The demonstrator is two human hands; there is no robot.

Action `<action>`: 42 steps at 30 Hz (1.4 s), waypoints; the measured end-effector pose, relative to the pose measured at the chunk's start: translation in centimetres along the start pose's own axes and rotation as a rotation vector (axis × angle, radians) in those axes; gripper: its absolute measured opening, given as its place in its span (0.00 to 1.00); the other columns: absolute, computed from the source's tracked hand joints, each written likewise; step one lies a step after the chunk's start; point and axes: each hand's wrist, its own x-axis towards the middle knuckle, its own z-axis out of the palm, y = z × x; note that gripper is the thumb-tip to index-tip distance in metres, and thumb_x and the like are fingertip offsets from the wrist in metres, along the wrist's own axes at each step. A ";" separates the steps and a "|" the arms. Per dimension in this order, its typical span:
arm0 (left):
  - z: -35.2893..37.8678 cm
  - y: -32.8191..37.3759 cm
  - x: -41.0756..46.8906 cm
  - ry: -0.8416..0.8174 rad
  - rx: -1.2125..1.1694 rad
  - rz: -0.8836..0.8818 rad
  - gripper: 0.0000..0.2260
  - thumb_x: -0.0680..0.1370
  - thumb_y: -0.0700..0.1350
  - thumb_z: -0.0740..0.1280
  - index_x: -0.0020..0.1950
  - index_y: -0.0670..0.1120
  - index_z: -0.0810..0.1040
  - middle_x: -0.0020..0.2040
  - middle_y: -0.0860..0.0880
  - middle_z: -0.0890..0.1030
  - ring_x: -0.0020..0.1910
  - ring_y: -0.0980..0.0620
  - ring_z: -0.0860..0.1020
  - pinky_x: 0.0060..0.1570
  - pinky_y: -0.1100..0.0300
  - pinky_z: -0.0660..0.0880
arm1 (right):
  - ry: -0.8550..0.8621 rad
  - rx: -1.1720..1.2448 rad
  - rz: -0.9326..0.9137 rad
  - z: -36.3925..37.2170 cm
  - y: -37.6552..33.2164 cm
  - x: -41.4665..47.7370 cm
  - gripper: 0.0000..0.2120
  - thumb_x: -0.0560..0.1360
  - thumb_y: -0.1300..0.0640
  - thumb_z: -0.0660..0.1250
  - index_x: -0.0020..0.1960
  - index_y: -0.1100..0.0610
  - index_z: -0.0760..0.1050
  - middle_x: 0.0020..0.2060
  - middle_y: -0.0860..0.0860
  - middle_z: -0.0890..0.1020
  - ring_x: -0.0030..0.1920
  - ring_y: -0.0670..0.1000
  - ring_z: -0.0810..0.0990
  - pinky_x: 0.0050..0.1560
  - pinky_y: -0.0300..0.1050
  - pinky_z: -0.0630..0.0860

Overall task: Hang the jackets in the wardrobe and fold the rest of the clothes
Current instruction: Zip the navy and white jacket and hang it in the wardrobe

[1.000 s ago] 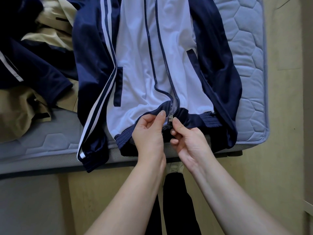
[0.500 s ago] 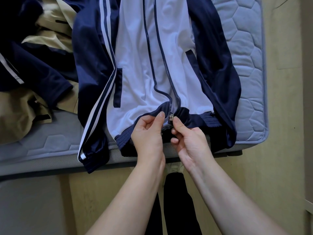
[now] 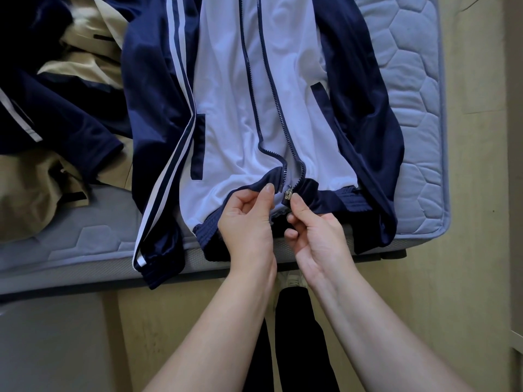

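Starting nearest the camera, I note dark trouser legs (image 3: 294,335) and a pale shoe (image 3: 291,279) on the beige floor (image 3: 452,278), with both bare forearms reaching forward above them. Left hand (image 3: 249,222): fingers curled, thumb and forefinger pinching the navy hem of the jacket (image 3: 235,108) just left of the zipper. Right hand (image 3: 314,236): fingers curled, thumb tip touching the metal zipper slider (image 3: 287,196), pinching the hem on the right side of it. The slider sits at the bottom of the zipper, and the two rows of teeth stand apart above it. The jacket, white in the body with navy sleeves and white stripes, lies spread on the blue quilted mattress (image 3: 410,94), its hem at the near edge and one cuff hanging over that edge. Farther left on the mattress lies a pile of clothes (image 3: 56,108), navy and beige, touching the jacket's sleeve.
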 end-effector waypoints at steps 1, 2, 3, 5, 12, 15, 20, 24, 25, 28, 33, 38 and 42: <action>0.0 0.0 0.0 -0.002 0.000 0.003 0.09 0.73 0.38 0.72 0.36 0.45 0.74 0.29 0.53 0.77 0.33 0.55 0.76 0.39 0.62 0.74 | 0.006 -0.002 0.000 0.1 0.0 0.0 0.11 0.73 0.66 0.70 0.36 0.57 0.72 0.29 0.49 0.78 0.27 0.42 0.74 0.22 0.34 0.64; 0.0 0.0 0.0 -0.004 -0.001 0.006 0.09 0.73 0.38 0.72 0.37 0.44 0.74 0.30 0.52 0.77 0.34 0.54 0.75 0.39 0.61 0.73 | 0.009 -0.005 0.000 0.1 0.0 0.0 0.11 0.73 0.65 0.70 0.36 0.57 0.71 0.29 0.49 0.79 0.27 0.42 0.74 0.22 0.34 0.65; -0.1 0.0 0.0 -0.006 0.000 0.007 0.09 0.73 0.38 0.72 0.37 0.44 0.74 0.30 0.52 0.76 0.34 0.54 0.74 0.39 0.61 0.72 | 0.010 -0.008 0.000 0.1 0.0 0.0 0.11 0.73 0.65 0.70 0.36 0.57 0.71 0.29 0.49 0.79 0.27 0.42 0.74 0.22 0.34 0.65; -0.2 -0.1 0.1 -0.008 0.003 0.006 0.08 0.73 0.39 0.72 0.38 0.44 0.74 0.29 0.52 0.75 0.32 0.55 0.73 0.36 0.63 0.72 | 0.008 -0.007 0.002 0.2 0.1 0.0 0.10 0.73 0.65 0.70 0.37 0.57 0.71 0.29 0.49 0.78 0.27 0.42 0.74 0.22 0.34 0.65; -0.3 0.0 0.1 -0.012 -0.008 0.013 0.10 0.74 0.37 0.71 0.36 0.44 0.73 0.26 0.55 0.76 0.27 0.60 0.74 0.32 0.69 0.72 | 0.017 -0.007 -0.008 0.3 0.5 0.0 0.10 0.73 0.65 0.70 0.37 0.58 0.71 0.30 0.50 0.78 0.27 0.42 0.74 0.22 0.34 0.65; -0.2 0.1 0.1 -0.019 -0.031 0.008 0.10 0.74 0.37 0.71 0.36 0.44 0.72 0.26 0.55 0.77 0.27 0.60 0.75 0.33 0.68 0.73 | 0.019 -0.013 -0.011 0.4 0.8 -0.1 0.10 0.73 0.65 0.71 0.36 0.57 0.72 0.31 0.51 0.78 0.27 0.43 0.74 0.22 0.34 0.65; -0.2 0.4 -0.1 -0.022 -0.007 0.005 0.10 0.74 0.38 0.71 0.37 0.43 0.73 0.27 0.54 0.76 0.28 0.59 0.74 0.32 0.68 0.72 | 0.008 0.024 -0.022 0.7 0.9 -0.2 0.10 0.73 0.65 0.70 0.36 0.58 0.72 0.29 0.50 0.76 0.26 0.42 0.73 0.22 0.33 0.65; -0.5 0.5 0.2 -0.036 0.114 0.069 0.10 0.73 0.39 0.72 0.36 0.44 0.74 0.27 0.55 0.75 0.29 0.59 0.74 0.32 0.67 0.72 | 0.056 0.040 -0.043 1.0 0.8 -0.2 0.13 0.73 0.65 0.71 0.34 0.56 0.71 0.26 0.49 0.76 0.25 0.42 0.73 0.22 0.33 0.65; -0.6 0.5 0.3 -0.045 0.168 0.092 0.10 0.73 0.40 0.73 0.35 0.45 0.74 0.28 0.54 0.76 0.30 0.58 0.74 0.33 0.66 0.72 | 0.070 0.037 -0.056 1.1 0.7 -0.1 0.13 0.73 0.65 0.71 0.34 0.56 0.70 0.25 0.49 0.76 0.25 0.42 0.73 0.22 0.33 0.65; -1.2 0.4 0.6 -0.076 0.286 0.155 0.12 0.72 0.41 0.74 0.33 0.48 0.74 0.30 0.52 0.77 0.32 0.55 0.74 0.34 0.61 0.72 | 0.098 0.021 -0.090 1.2 0.2 0.2 0.14 0.73 0.65 0.71 0.34 0.57 0.69 0.23 0.48 0.76 0.23 0.41 0.72 0.21 0.32 0.64; -2.0 0.4 1.4 -0.121 0.369 0.195 0.12 0.72 0.38 0.73 0.32 0.47 0.74 0.28 0.53 0.75 0.27 0.60 0.72 0.29 0.68 0.70 | 0.126 -0.040 -0.093 1.1 0.5 0.6 0.15 0.73 0.65 0.71 0.32 0.56 0.69 0.23 0.48 0.75 0.24 0.42 0.71 0.21 0.32 0.63; -3.3 -0.2 1.3 -0.166 0.401 0.151 0.11 0.73 0.37 0.72 0.34 0.44 0.73 0.26 0.55 0.73 0.25 0.61 0.71 0.29 0.69 0.68 | 0.052 -0.812 0.005 -0.7 -1.2 0.3 0.12 0.77 0.48 0.65 0.42 0.56 0.74 0.31 0.47 0.81 0.26 0.45 0.72 0.27 0.38 0.67; -3.9 -0.3 1.0 -0.176 0.377 0.149 0.10 0.73 0.37 0.71 0.35 0.44 0.74 0.25 0.57 0.73 0.25 0.62 0.70 0.29 0.72 0.68 | -0.004 -1.267 -0.625 -0.1 -5.0 0.2 0.10 0.75 0.51 0.64 0.36 0.53 0.77 0.29 0.43 0.78 0.31 0.41 0.73 0.34 0.34 0.69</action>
